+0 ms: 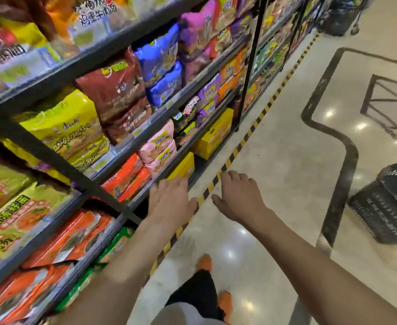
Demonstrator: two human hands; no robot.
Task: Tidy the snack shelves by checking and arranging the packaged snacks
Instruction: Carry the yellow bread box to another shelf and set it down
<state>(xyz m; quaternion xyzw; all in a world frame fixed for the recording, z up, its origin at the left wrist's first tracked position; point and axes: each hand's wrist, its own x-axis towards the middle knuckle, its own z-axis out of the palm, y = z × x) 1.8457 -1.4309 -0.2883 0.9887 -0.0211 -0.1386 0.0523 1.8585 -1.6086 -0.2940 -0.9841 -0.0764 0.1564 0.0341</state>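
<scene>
Dark metal shelves (146,127) full of packaged snacks run along my left, receding to the upper right. Yellow-green packs (66,127), maroon packs (117,90), blue packs (160,64), pink packs (160,146) and orange packs (127,177) lie stacked on them. My left hand (171,200) is stretched forward with relaxed fingers, close to the lower shelf edge beside a yellow box (183,167), holding nothing. My right hand (237,195) hovers over the floor, fingers loosely bent downward, empty.
A yellow-black hazard stripe (258,118) marks the floor along the shelf base. A black shopping basket (389,205) stands at the right, another (342,17) far up the aisle. My orange shoes (204,263) are on the glossy beige floor (275,172).
</scene>
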